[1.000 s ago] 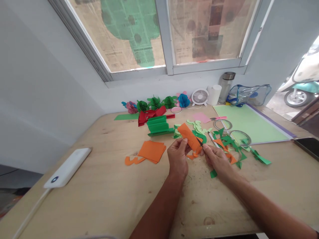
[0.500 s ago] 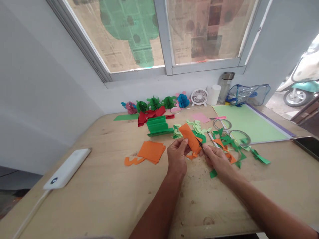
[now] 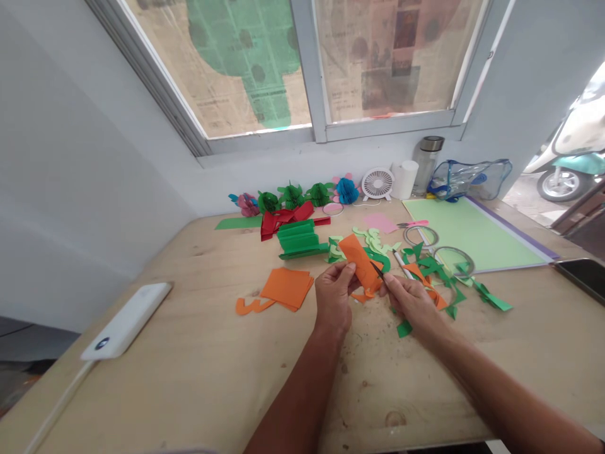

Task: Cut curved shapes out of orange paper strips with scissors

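Between thumb and fingers, my left hand [image 3: 334, 293] pinches an orange piece of paper [image 3: 355, 255], held up above the table. My right hand [image 3: 407, 299] is closed around a pair of small scissors [image 3: 378, 271]; their dark blades lie at the paper's right edge, and the handles are hidden in my fingers. Left of my hands lies a stack of orange paper squares [image 3: 287, 288], with a wavy orange cutout [image 3: 253, 306] partly beside it. Green and orange paper scraps [image 3: 439, 271] are scattered right of my right hand.
Folded green paper [image 3: 300, 238] and red paper strips [image 3: 283, 218] lie behind the stack. Paper figures [image 3: 292, 195], a small white fan [image 3: 378, 183] and a bottle [image 3: 428, 165] line the wall. A white power bank [image 3: 126, 321] sits left; a phone [image 3: 583, 279] lies far right.
The scissor blades have shifted slightly at the orange paper's right edge and show a little more. My left hand keeps its hold on the paper, nearly in place.
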`<state>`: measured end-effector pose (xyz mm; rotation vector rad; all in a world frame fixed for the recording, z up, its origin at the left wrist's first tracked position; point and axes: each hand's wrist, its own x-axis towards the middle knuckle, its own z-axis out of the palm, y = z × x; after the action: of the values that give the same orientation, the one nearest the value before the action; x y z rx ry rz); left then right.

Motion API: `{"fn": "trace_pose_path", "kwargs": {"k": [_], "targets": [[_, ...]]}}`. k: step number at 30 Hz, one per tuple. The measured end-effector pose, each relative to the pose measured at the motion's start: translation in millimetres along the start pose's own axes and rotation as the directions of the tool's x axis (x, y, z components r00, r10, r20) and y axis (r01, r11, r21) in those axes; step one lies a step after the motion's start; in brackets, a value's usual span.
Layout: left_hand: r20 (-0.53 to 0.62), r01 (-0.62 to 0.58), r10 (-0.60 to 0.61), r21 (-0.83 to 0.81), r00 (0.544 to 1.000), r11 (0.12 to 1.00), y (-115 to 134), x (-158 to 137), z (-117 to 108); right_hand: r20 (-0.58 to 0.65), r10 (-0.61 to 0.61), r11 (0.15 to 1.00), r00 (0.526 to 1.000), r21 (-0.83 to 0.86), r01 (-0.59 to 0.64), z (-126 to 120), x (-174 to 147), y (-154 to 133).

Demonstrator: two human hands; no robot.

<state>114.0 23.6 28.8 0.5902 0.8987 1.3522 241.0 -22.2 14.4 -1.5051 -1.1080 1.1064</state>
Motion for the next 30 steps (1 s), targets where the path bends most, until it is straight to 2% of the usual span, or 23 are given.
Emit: {"fn": "trace_pose_path", "kwargs": {"k": [8, 20, 30], "targets": [[0.059, 0.028, -0.030, 0.034, 0.998, 0.999, 2.1, 0.6, -2.0, 0.055, 0.015, 0.998, 0.998, 0.061, -0.019, -1.2, -0.4, -2.3], [0.067, 0.026, -0.029, 0.034, 0.997, 0.999, 2.7, 0.4, -1.6, 0.018, -0.011, 0.998, 1.000, -0.054, 0.012, -2.3, 0.1, -3.7], [0.124, 0.104, -0.108, 0.033, 0.986, 0.994, 3.7, 0.6, -2.7, 0.100, 0.003, 0.996, 0.995, 0.087, -0.012, -3.0, -1.2, -5.2]]}}
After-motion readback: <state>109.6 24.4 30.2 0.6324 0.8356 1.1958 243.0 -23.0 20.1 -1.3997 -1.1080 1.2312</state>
